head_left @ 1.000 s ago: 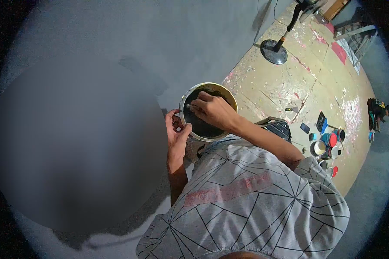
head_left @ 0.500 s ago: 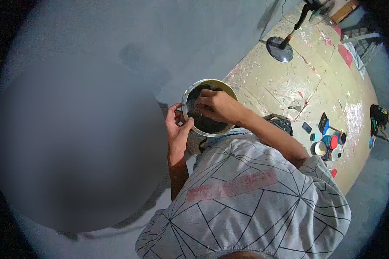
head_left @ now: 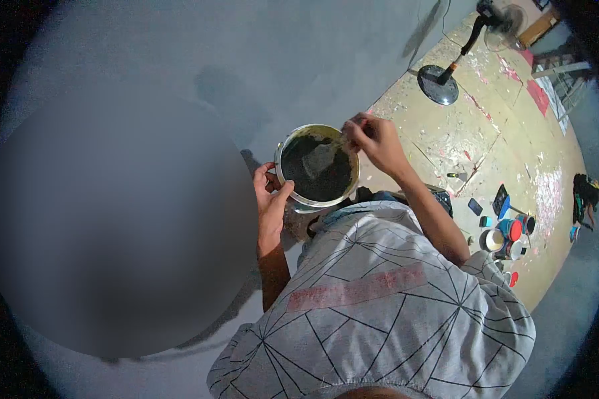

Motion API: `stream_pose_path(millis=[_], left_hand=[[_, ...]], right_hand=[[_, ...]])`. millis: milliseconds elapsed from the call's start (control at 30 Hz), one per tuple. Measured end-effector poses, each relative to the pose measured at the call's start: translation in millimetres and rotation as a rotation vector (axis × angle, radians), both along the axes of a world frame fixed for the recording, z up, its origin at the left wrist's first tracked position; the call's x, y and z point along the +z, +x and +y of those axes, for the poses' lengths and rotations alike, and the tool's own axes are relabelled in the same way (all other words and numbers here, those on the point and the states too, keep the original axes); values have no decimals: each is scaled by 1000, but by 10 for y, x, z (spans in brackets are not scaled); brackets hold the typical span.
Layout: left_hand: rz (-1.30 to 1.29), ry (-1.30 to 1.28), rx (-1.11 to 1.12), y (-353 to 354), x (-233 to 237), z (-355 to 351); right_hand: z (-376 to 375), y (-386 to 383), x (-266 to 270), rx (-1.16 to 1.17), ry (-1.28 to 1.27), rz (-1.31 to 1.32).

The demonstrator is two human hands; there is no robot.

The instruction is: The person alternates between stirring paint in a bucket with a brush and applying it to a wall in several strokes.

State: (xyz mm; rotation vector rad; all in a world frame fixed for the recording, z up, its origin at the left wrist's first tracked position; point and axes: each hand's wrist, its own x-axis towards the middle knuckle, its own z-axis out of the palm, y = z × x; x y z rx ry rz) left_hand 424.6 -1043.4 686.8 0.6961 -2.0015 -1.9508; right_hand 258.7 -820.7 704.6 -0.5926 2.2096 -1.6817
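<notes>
A round metal bucket with dark grey paint inside is held up in front of a grey wall. My left hand grips its near left rim. My right hand is at the bucket's far right edge, closed on the handle of a flat putty knife. The blade lies over the dark paint, smeared grey.
The grey wall fills the left and top. On the paint-spattered floor stand a pedestal fan, a dark crate, a cluster of paint cans and a phone. A blurred patch covers the left.
My right hand has lifted out of the bucket and moved right to its rim, drawing the putty knife up so the blade shows. The left hand has kept its grip.
</notes>
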Motion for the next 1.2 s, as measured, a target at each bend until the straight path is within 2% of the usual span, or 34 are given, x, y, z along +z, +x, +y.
stream_pose_path(millis=[33, 167, 200, 267, 333, 433, 500, 533, 600, 700, 767, 867, 1000, 1067, 1200], left_hand=[[-28, 14, 2, 8, -31, -18], [-68, 27, 24, 25, -60, -15], [-49, 42, 24, 17, -82, 0], [-17, 58, 33, 13, -102, 14], [-77, 43, 74, 14, -100, 42], [-22, 76, 115, 27, -91, 97], [-24, 53, 95, 24, -47, 138], [-23, 27, 69, 14, -33, 145], [-38, -36, 56, 22, -115, 127], [-60, -73, 80, 1, -152, 146], [-15, 19, 107, 12, -161, 158], [16, -73, 70, 30, -325, 119], [-30, -81, 88, -1, -180, 233], [-40, -239, 38, -28, -324, 214], [-63, -232, 44, -67, -304, 291]], right_hand=[[52, -38, -126, -71, -112, -166], [282, -115, -527, -128, -306, -330], [327, -107, -528, -119, -306, -321], [390, -62, -524, -174, -389, -462], [414, -41, -523, -182, -404, -433], [437, -45, -510, -191, -447, -450], [435, -27, -488, -108, -80, -24], [419, -17, -457, -103, -73, -32], [355, -22, -338, -20, 129, 125], [284, -23, -306, 10, 114, 145], [233, -19, -283, 18, 149, 161], [131, -9, -268, 29, 159, 413], [105, -37, -292, 127, 118, 357], [67, -9, -314, 153, 425, 578], [66, -8, -266, 222, 317, 551]])
